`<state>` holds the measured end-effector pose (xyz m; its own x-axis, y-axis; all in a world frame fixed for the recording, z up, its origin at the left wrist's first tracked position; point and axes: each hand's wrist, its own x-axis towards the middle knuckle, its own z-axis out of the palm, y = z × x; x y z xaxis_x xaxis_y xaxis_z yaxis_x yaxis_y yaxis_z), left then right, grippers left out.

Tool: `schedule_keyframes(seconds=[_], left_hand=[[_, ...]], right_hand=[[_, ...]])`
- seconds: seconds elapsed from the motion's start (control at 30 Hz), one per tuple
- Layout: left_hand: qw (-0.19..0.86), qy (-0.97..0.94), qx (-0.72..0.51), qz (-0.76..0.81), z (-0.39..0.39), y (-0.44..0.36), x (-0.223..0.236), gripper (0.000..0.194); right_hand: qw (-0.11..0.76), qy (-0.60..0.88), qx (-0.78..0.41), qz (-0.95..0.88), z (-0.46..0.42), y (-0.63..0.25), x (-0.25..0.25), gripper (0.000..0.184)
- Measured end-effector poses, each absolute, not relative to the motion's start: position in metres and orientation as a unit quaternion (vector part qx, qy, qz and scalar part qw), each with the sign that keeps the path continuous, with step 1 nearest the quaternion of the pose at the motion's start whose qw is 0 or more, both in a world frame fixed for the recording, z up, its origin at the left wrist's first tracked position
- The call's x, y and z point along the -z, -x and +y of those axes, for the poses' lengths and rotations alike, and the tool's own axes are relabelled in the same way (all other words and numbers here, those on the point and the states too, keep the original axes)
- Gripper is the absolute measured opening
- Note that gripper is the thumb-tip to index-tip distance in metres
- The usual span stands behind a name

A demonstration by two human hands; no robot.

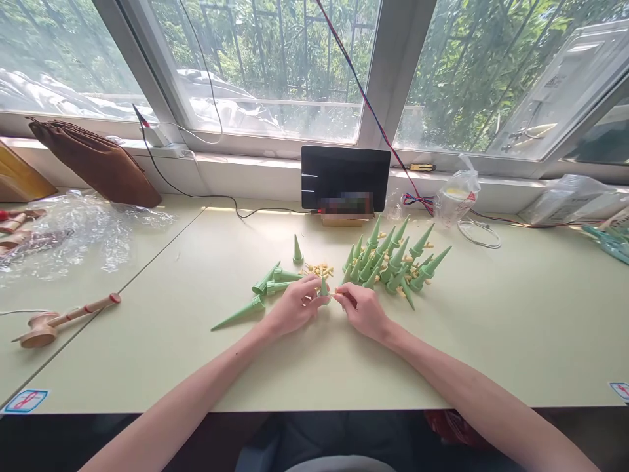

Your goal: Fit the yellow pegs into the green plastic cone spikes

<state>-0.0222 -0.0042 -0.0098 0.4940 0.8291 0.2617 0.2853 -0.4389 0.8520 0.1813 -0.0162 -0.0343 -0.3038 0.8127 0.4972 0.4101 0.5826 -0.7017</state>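
Observation:
My left hand (298,306) grips a green plastic watering spike (323,288), its tip pointing up. Close beside it, my right hand (361,307) pinches a small yellow valve piece (335,294) at the spike's side; whether it is seated in the spike is hidden. More small yellow pieces (318,269) lie in a heap just behind my hands. Several loose green spikes (240,312) lie to the left, and a single spike (297,250) stands upright behind them. On the right is a cluster of green spikes (388,259), many with yellow pieces on their sides.
A dark tablet (345,178) leans at the back by the window. A wooden kendama (42,329) and crumpled clear plastic (118,236) are on the left. A brown pouch (98,160) rests by the sill. A bagged cup (457,196) and a coiled white cable (479,235) sit back right.

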Motion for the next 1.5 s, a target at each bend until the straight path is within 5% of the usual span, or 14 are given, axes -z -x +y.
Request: schedule_keyframes(seconds=[0.73, 1.17, 1.5], left_hand=[[0.243, -0.835, -0.365, 0.331, -0.007, 0.023, 0.015, 0.019], [0.287, -0.800, -0.358, 0.385, -0.007, 0.019, 0.008, 0.019], [0.436, -0.725, -0.367, 0.386, -0.007, 0.019, 0.001, 0.027]], right_hand=[[0.429, 0.403, -0.244, -0.770, -0.017, -0.183, 0.031, 0.030], [0.433, 0.417, -0.242, -0.762, -0.017, -0.180, 0.029, 0.030], [0.422, 0.412, -0.228, -0.775, -0.019, -0.179, 0.027, 0.024]])
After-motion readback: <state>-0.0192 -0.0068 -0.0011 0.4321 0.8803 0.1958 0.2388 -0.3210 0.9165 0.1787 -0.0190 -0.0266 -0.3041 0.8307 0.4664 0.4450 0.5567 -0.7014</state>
